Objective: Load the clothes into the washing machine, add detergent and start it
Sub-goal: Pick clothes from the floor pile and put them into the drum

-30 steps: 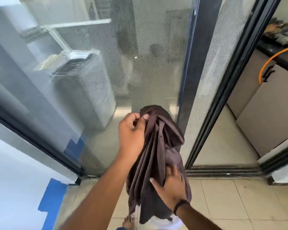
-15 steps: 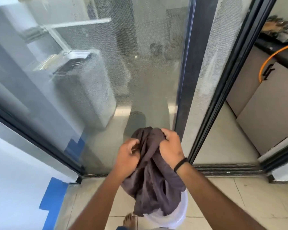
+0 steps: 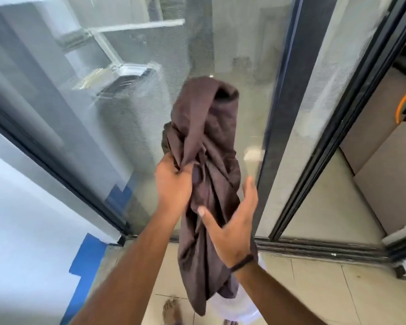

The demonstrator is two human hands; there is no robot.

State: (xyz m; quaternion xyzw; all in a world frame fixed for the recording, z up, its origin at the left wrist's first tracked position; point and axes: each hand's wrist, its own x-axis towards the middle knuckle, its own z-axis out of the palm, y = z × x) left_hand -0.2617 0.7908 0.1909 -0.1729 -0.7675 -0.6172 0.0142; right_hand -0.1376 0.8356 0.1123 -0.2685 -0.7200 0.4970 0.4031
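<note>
Left hand [image 3: 174, 184] clenched on the dark brown garment [image 3: 204, 160], right hand [image 3: 232, 231] spread flat against it.

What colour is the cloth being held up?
Dark brown, plain, no pattern; the cloth shows in the head view.

There are 2 hands [image 3: 174, 184], 1 brown garment [image 3: 204, 127], 1 washing machine [image 3: 131, 109] and 1 wristband [image 3: 242, 262].

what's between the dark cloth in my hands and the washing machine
A closed glass sliding door panel: the head view shows the washing machine only through it, beyond the dark cloth that the left hand grips.
</note>
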